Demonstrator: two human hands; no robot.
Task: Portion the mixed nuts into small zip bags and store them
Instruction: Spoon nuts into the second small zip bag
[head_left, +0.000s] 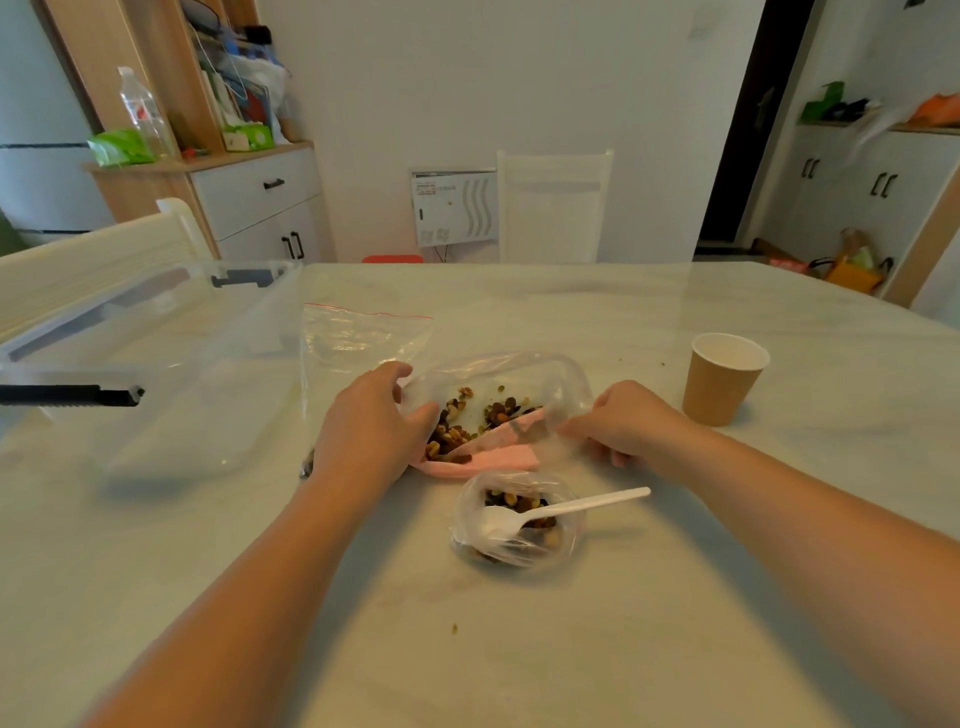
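A clear zip bag with a pink strip (498, 410) lies at the table's middle and holds mixed nuts (470, 421). My left hand (371, 421) grips its left end. Its right end is pinched by my right hand (618, 426). Just in front sits a small clear bag of nuts (514, 525) with a white plastic spoon (561, 512) resting in it, handle pointing right. An empty zip bag with a red seal line (358, 338) lies flat behind my left hand.
A large clear plastic storage box with black latches (135, 358) fills the table's left side. A brown paper cup (722, 379) stands to the right. A few nut crumbs (454, 629) lie on the marble table (675, 597). White chairs stand at the far and left edges.
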